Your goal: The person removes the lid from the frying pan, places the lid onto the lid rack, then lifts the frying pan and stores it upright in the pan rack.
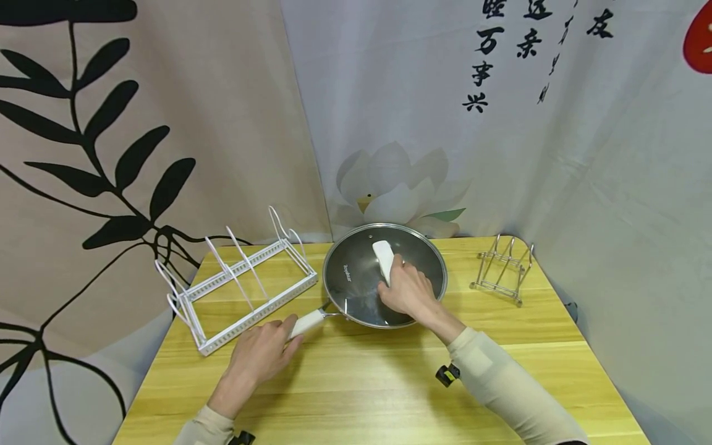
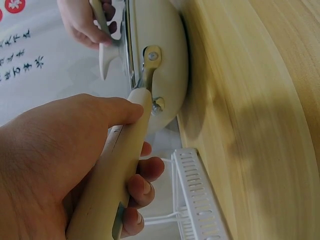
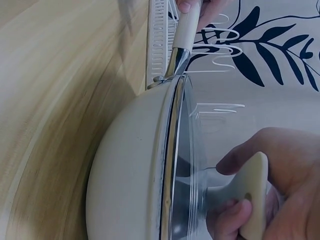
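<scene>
A cream-coloured wok point(image 2: 167, 65) with a glass lid point(image 1: 356, 290) on it stands on the wooden table. My left hand point(image 1: 264, 349) grips the wok's long pale handle point(image 2: 112, 175), thumb along the top and fingers curled beneath. On the lid, my right hand point(image 1: 410, 287) holds the upright white lid knob point(image 1: 384, 259), its fingers wrapped about it in the right wrist view. The lid sits on the wok's rim, and its glass shows a dark interior.
A white wire rack point(image 1: 250, 300) with upright dividers lies left of the wok. To the right stands a small metal rack point(image 1: 503, 269). Behind the wooden table point(image 1: 356, 389) hangs a printed curtain point(image 1: 389, 93) with plant, lotus and lettering.
</scene>
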`<action>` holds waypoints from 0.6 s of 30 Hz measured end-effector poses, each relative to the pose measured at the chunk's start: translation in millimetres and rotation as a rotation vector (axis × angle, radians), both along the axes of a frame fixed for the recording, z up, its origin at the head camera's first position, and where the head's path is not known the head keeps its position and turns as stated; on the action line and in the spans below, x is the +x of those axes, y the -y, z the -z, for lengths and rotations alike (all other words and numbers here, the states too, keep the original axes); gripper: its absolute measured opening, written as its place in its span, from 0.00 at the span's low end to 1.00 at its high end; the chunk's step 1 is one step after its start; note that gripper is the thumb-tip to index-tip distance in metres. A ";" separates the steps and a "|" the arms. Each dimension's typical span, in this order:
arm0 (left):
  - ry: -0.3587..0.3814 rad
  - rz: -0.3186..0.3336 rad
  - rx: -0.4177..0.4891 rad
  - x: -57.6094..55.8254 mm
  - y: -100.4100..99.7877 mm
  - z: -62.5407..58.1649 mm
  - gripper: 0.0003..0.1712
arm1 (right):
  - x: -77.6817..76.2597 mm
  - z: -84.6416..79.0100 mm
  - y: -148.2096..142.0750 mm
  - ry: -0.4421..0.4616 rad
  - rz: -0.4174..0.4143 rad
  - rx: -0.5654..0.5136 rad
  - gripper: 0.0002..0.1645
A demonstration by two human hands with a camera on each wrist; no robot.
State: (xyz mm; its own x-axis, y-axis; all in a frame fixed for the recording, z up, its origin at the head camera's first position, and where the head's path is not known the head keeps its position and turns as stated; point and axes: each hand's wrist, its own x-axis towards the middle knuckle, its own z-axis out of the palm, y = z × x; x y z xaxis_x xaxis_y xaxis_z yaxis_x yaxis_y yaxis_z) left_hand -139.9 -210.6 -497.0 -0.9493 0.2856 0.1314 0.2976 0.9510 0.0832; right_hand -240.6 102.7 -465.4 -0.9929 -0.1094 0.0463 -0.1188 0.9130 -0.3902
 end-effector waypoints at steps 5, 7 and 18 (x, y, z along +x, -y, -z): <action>-0.007 0.003 0.003 -0.2 -0.1 0.4 0.19 | -1.7 -0.5 0.4 -0.009 0.002 -0.012 0.33; -0.012 0.005 0.005 -0.2 -0.2 0.5 0.18 | -2.3 -0.7 0.3 -0.010 0.004 -0.013 0.32; -0.032 0.010 -0.001 0.2 -0.3 1.2 0.18 | -6.5 2.2 0.1 -0.012 0.003 -0.020 0.33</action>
